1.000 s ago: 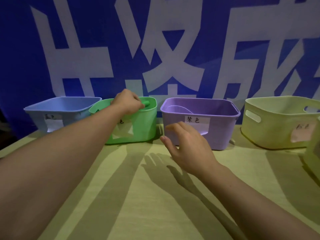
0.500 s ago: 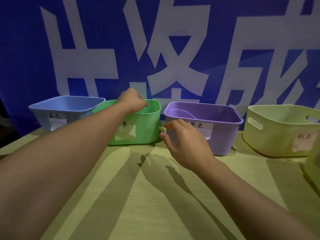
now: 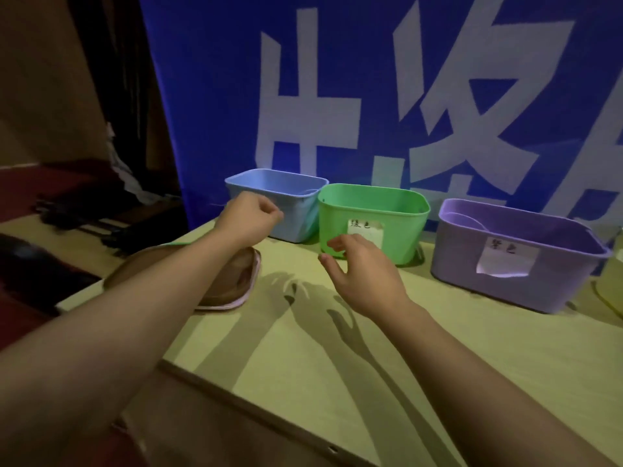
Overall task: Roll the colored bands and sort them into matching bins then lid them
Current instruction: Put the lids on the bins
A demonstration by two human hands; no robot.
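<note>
Hovering over the table [image 3: 438, 348], both hands are sitting in front of the bins. Left hand [image 3: 247, 219] is hanging before the blue bin [image 3: 296, 217], its grip clenched, fingers curled in, nothing visible inside. Right hand [image 3: 362, 271] is floating before the green bin [image 3: 397, 227], grip released, fingers loosely spread, holding nothing. Purple bin [image 3: 505, 254] is standing to the right, apart. A stack of lids [image 3: 236, 281] is lying under the left forearm. No band is showing.

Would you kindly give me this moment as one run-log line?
left hand: curled, empty, before blue bin | right hand: open, before green bin | purple bin: unlidded
</note>
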